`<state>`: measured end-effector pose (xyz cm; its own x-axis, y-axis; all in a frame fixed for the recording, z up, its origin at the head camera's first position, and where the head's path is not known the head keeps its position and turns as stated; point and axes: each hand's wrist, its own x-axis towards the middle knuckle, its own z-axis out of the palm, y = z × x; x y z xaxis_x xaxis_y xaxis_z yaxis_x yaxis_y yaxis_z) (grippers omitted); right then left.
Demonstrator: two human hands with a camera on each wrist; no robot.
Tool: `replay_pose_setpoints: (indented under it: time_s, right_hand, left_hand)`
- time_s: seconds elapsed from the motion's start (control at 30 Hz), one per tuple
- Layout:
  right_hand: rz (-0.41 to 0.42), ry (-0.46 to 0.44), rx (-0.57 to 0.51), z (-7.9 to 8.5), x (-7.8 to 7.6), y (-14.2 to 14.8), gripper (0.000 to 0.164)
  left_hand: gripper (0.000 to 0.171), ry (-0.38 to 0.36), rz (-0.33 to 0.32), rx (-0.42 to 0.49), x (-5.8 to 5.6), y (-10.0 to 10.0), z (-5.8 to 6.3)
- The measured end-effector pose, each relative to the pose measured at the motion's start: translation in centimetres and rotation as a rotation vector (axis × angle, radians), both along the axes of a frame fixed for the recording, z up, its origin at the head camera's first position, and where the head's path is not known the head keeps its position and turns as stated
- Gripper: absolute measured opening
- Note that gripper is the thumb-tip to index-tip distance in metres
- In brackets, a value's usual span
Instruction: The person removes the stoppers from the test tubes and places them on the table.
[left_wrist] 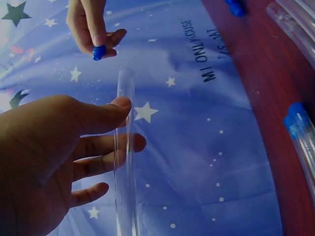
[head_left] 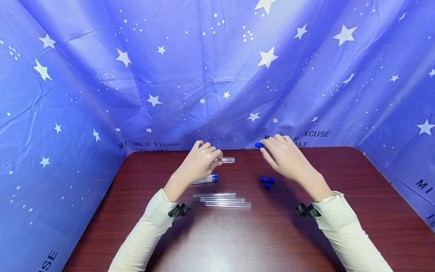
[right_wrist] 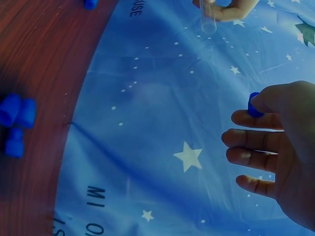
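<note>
A clear test tube is pinched between the thumb and fingers of my left hand, its open end pointing right. My right hand pinches a blue stopper between thumb and index finger, the other fingers spread. A gap separates the stopper from the tube's mouth. On the table below my right hand lie three more blue stoppers. Under my left hand are tubes with blue stoppers, partly hidden by the wrist. Three uncapped test tubes lie side by side nearer the front.
The dark red-brown wooden table carries everything. Behind it and along both sides hangs a blue-purple curtain with white stars and lettering, close to the table's back edge.
</note>
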<state>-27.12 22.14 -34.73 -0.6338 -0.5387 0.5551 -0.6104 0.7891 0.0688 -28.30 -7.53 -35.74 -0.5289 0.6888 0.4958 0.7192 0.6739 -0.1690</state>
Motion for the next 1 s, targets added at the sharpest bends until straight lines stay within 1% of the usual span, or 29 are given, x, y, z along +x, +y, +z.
replay_pose_setpoints:
  time_s: [0.2,0.4,0.7,0.9,1.0]
  right_hand:
    - [-0.005,0.001,0.029,-0.6,-0.5,0.8,0.023]
    - [-0.014,-0.018,0.044,-1.2,-0.8,1.6,0.021]
    - [-0.004,0.009,0.086,-2.2,-1.2,2.7,0.016]
    - [-0.025,-0.043,0.118,-2.9,-1.2,3.4,0.016]
    - [-0.026,-0.051,0.127,-3.4,-1.4,3.7,0.017]
  left_hand:
    - [0.008,-0.049,-0.010,-0.027,0.1,0.1,-0.6]
    - [0.008,-0.112,0.006,-0.093,0.2,0.4,-1.3]
    - [0.009,-0.150,0.004,-0.155,0.1,0.6,-2.9]
    - [0.009,-0.154,-0.018,-0.180,0.2,0.7,-3.8]
    - [0.011,-0.163,-0.024,-0.188,0.2,0.8,-4.3]
